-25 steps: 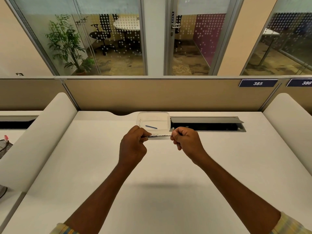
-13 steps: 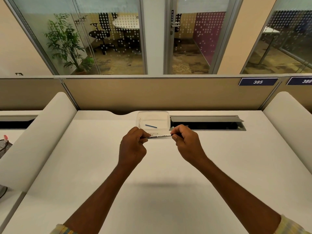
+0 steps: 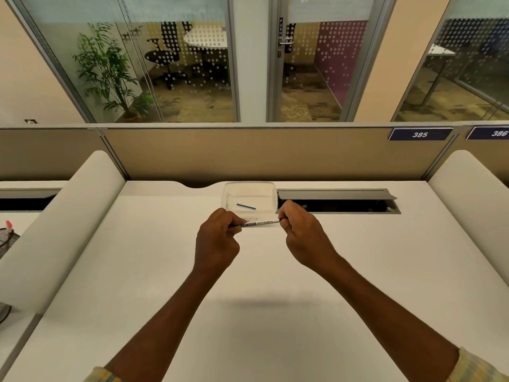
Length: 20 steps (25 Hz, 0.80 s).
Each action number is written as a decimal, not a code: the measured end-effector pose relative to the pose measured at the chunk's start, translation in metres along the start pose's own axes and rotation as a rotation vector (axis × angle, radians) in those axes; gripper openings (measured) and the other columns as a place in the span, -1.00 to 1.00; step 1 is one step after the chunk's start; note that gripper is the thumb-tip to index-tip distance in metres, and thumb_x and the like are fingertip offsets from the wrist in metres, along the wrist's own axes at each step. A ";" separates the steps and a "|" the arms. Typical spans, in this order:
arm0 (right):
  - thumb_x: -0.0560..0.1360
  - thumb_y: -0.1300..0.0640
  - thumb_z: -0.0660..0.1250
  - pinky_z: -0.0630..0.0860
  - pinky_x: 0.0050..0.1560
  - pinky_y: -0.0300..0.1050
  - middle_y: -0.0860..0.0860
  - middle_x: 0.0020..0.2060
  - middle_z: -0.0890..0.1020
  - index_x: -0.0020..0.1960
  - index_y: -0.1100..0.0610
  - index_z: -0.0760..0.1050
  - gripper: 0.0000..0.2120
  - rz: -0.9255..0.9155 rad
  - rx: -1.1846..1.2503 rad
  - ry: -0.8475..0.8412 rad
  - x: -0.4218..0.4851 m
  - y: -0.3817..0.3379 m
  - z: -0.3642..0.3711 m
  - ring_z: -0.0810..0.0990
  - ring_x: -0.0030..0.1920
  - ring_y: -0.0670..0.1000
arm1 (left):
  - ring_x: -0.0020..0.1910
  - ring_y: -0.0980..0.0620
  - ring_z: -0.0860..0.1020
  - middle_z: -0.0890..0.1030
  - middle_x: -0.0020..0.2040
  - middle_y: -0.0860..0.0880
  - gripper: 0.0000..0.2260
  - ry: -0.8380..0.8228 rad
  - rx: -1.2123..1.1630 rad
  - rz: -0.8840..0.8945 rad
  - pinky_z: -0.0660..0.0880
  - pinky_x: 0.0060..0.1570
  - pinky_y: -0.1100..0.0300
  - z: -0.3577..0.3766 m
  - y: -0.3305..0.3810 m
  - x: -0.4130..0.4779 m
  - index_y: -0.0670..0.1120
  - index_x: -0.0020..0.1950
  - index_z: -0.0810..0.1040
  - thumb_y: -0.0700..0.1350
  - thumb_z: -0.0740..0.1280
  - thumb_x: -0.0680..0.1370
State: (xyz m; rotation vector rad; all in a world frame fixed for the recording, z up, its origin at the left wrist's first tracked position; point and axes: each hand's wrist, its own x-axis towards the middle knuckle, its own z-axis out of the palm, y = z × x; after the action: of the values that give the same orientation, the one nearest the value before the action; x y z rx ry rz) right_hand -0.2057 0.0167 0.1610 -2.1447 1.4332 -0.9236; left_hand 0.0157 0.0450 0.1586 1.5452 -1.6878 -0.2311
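Observation:
A whiteboard marker [image 3: 260, 223] lies level between my two hands above the white desk [image 3: 248, 285]. My left hand [image 3: 217, 242] grips its left end in curled fingers. My right hand [image 3: 301, 232] pinches its right end. Just behind the marker stands a clear plastic container [image 3: 271, 188] at the back of the desk. A thin blue stick [image 3: 246, 206] lies inside that container.
An open grey cable tray [image 3: 338, 201] runs along the desk's back edge to the right of the container. A beige partition [image 3: 248, 153] closes the far side. White curved dividers [image 3: 63, 221] flank the desk on both sides. A mesh holder [image 3: 7, 241] sits at far left.
My right hand has turned from a fist over the marker's end to a pinch with its fingers on the tip. The marker and my left hand stay almost still.

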 end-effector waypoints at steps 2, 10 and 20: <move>0.63 0.32 0.20 0.49 -0.20 0.14 0.01 -0.13 0.60 -0.08 0.02 0.33 -0.77 0.014 0.011 -0.001 0.000 -0.001 -0.001 0.50 -0.17 0.10 | -0.12 0.02 0.61 0.67 -0.11 -0.03 -0.74 -0.004 -0.002 0.003 0.53 -0.18 0.34 0.000 0.001 -0.001 -0.16 -0.09 0.67 -0.51 0.45 0.43; 0.64 0.33 0.22 0.35 -0.28 -0.03 0.09 -0.32 0.58 -0.17 0.16 0.47 -0.77 0.226 0.213 -0.016 -0.002 -0.002 -0.004 0.42 -0.31 0.03 | -0.11 0.03 0.63 0.65 -0.11 0.02 -0.68 -0.008 0.016 0.040 0.57 -0.23 0.20 -0.004 0.007 -0.001 -0.11 -0.08 0.67 -0.52 0.42 0.42; 0.64 0.26 0.18 0.33 -0.38 -0.20 0.05 -0.37 0.60 -0.24 0.10 0.54 -0.67 0.780 0.615 -0.409 0.007 -0.004 -0.022 0.39 -0.49 -0.06 | -0.18 -0.06 0.62 0.66 -0.06 0.02 -0.67 -0.068 0.156 0.134 0.57 -0.33 0.08 -0.006 0.005 -0.008 -0.06 -0.04 0.67 -0.48 0.43 0.42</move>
State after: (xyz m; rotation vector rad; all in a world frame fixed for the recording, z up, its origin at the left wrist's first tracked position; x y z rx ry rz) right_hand -0.2171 0.0128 0.1815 -1.0913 1.3571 -0.4840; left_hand 0.0149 0.0552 0.1623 1.5434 -1.8935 -0.0844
